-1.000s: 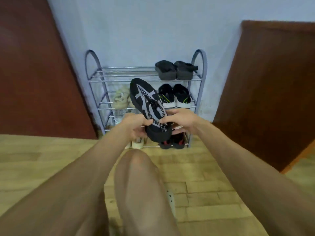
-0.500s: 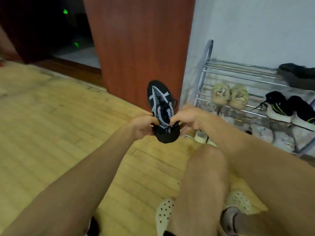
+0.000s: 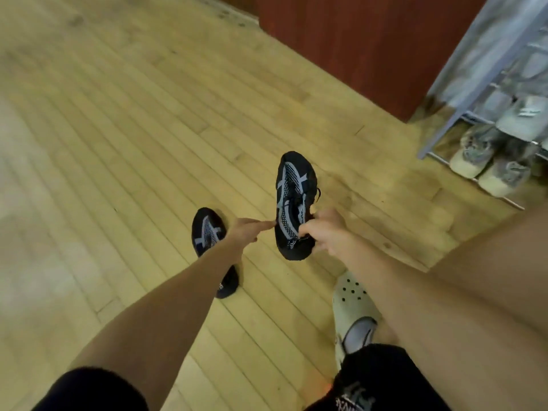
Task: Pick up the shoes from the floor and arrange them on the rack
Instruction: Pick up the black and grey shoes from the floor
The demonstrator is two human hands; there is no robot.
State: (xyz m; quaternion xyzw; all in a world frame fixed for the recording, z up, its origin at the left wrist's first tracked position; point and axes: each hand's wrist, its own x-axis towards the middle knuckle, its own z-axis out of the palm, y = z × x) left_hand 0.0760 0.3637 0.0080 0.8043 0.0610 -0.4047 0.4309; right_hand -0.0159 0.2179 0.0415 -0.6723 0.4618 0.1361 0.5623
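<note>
My right hand [image 3: 324, 232] grips a black mesh shoe with grey stripes [image 3: 292, 200] at its heel opening and holds it above the wooden floor, toe pointing away. My left hand [image 3: 247, 232] holds nothing; its extended fingertips just touch the left side of that shoe. Under my left wrist the matching second black shoe [image 3: 207, 229] lies on the floor, partly hidden by my forearm. The grey metal shoe rack [image 3: 444, 126] stands at the right edge, only its left end showing.
Beige and grey sneakers [image 3: 474, 155] sit on the rack's low shelves. A dark red-brown wooden panel [image 3: 355, 40] stands behind, left of the rack. My foot in a pale perforated clog [image 3: 353, 301] rests on the floor below the held shoe.
The view has swung left and down from the rack to the floor. My left hand has let go of the held shoe, and the second black shoe has come into sight.
</note>
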